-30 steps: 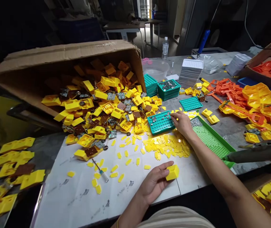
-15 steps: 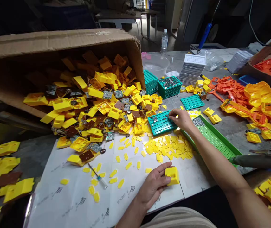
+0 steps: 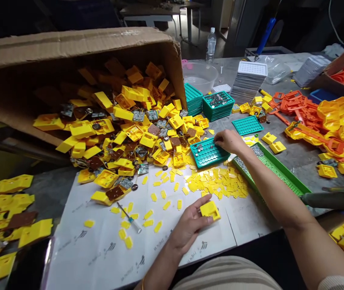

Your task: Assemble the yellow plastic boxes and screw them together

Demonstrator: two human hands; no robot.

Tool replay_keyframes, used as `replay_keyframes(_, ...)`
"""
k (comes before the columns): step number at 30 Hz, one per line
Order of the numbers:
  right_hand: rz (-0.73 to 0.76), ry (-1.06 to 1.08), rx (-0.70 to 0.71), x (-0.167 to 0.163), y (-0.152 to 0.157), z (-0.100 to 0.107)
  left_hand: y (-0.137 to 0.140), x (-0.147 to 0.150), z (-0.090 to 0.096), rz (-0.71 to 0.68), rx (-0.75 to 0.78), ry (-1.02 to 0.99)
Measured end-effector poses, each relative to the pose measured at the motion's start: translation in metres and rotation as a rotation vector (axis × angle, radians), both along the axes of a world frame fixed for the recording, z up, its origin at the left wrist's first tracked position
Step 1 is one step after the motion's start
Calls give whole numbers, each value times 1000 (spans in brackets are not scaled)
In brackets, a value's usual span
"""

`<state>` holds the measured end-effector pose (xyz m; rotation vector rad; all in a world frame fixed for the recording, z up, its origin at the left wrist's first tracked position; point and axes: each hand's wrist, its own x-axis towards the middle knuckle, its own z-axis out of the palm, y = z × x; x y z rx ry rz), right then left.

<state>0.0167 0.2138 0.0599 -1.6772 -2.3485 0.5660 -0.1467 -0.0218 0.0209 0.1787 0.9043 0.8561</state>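
Observation:
My left hand [image 3: 185,229] holds a small yellow plastic housing [image 3: 209,210] between thumb and fingers, just above the white sheet, its hollow side partly showing. Over the right part of a teal tray [image 3: 209,158] is my right hand [image 3: 229,141], with thumb and fingertips pinched together; whatever lies between them is hidden. Several small silver discs like button cells [image 3: 200,148] rest on the tray's left and far side. Thin yellow covers [image 3: 220,183] lie heaped in front of the tray, and more are scattered to the left.
A tipped cardboard box [image 3: 78,42] spills yellow housings with wires [image 3: 134,133] on the left. A screwdriver [image 3: 133,223] lies on the sheet. Right of the tray sits a green basket [image 3: 283,173] holding small metal pieces. Stacked teal trays [image 3: 217,108], white trays [image 3: 248,84] and orange parts [image 3: 298,108] stand behind.
My left hand has turned the yellow housing and shifted it slightly left and up. My right hand stays at the tray, its fingers still pinched. The whole view has shifted a little.

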Motion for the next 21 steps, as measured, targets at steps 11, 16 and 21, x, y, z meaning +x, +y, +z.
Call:
replay_keyframes(11, 23, 489, -302, 12, -78, 17, 18, 9, 4, 195, -89, -90)
replay_keyframes(16, 107, 728, -416, 18, -142, -5, 21, 26, -2, 348, -12, 37)
replay_keyframes(21, 203, 484, -155, 19, -163, -18, 19, 43, -2, 412, 43, 3)
